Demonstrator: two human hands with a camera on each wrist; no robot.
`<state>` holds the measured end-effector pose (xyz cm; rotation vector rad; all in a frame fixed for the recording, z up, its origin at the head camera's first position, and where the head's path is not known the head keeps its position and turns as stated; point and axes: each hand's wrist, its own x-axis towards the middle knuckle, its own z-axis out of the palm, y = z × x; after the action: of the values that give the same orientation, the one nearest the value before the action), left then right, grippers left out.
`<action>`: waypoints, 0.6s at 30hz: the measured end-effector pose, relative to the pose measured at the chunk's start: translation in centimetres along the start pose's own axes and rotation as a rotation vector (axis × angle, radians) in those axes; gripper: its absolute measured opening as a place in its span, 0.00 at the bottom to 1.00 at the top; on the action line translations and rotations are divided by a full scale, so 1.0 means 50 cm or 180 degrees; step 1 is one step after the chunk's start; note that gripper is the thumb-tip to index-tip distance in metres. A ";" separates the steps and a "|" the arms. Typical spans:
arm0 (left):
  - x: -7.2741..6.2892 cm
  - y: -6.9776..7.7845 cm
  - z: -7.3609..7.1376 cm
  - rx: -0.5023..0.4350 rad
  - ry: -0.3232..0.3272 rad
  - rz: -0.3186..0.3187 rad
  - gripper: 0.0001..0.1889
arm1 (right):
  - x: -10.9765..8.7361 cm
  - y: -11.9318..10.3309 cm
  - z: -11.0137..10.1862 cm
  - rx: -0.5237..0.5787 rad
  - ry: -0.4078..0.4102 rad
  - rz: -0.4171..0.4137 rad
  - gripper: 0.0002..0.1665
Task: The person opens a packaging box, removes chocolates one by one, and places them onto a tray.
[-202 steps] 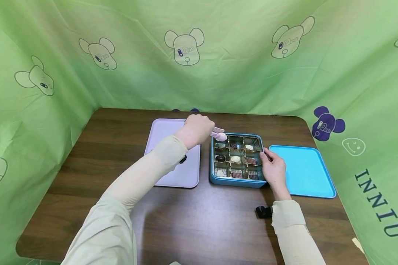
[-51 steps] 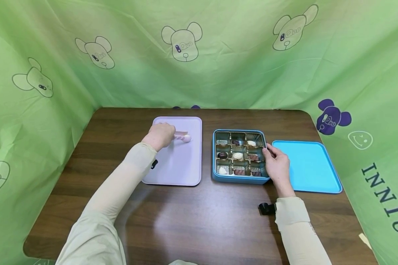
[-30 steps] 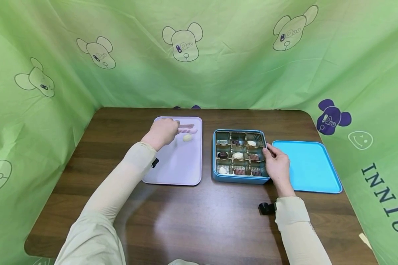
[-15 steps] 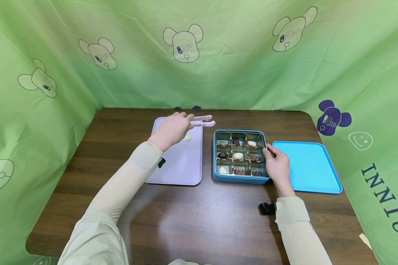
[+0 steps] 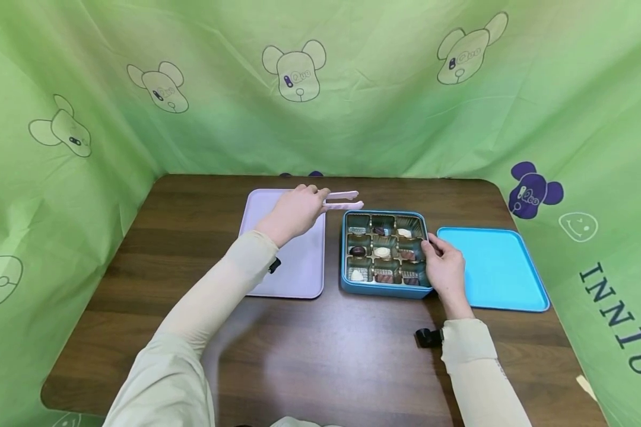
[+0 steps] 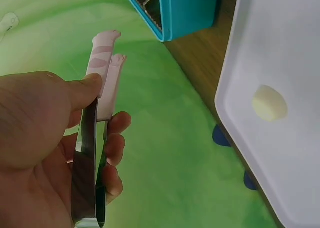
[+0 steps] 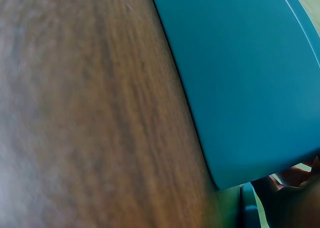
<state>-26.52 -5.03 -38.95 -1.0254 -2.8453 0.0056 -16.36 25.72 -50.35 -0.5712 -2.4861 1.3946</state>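
My left hand [image 5: 295, 210] holds a pair of metal tongs [image 6: 87, 160] with pale pink, paw-shaped tips. Their arms stand slightly apart with nothing between them, near the back left corner of a blue box [image 5: 387, 289]. On the lilac tray [image 5: 294, 279] lies a cream-coloured chocolate [image 6: 270, 102]; in the head view my left hand hides it. The box has a gold insert with dark, brown and white chocolates, such as a white one [image 5: 382, 252] in the middle compartment. My right hand [image 5: 444, 267] grips the box's right wall, thumb at the rim.
A bright blue lid-like tray [image 5: 494, 270] lies right of the box. All stand on a dark wooden table [image 5: 320, 356]. A green curtain [image 5: 374, 130] with printed bear heads hangs behind and at both sides.
The tongs carried the cream chocolate from the box's back left to the lilac tray and let it go. Then my left hand moved back right with the tongs. My right hand stays at the box.
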 end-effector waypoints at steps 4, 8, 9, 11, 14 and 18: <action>0.007 0.008 -0.008 0.0038 0.0049 0.0004 0.18 | 0.001 0.001 0.000 -0.0009 0.0001 0.0014 0.27; 0.013 0.019 -0.017 0.0063 0.0026 0.0020 0.18 | 0.001 0.002 0.001 0.0000 -0.0003 0.0025 0.27; 0.014 0.022 -0.019 0.0067 0.0006 0.0025 0.18 | 0.001 0.002 0.001 0.0001 -0.0008 0.0033 0.27; 0.017 0.028 -0.022 0.0055 -0.0037 0.0035 0.18 | 0.001 0.002 0.001 0.0008 -0.0007 0.0037 0.27; 0.023 0.037 -0.022 0.0081 -0.0090 0.0066 0.18 | 0.000 0.001 0.000 0.0013 -0.0004 0.0029 0.27; 0.028 0.049 -0.021 0.0124 -0.0114 0.0139 0.18 | -0.002 -0.001 -0.003 0.0022 0.0001 0.0011 0.27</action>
<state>-25.90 -2.29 -37.89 -1.0903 -2.8421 0.0840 -16.25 25.76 -50.23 -0.5743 -2.4804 1.4036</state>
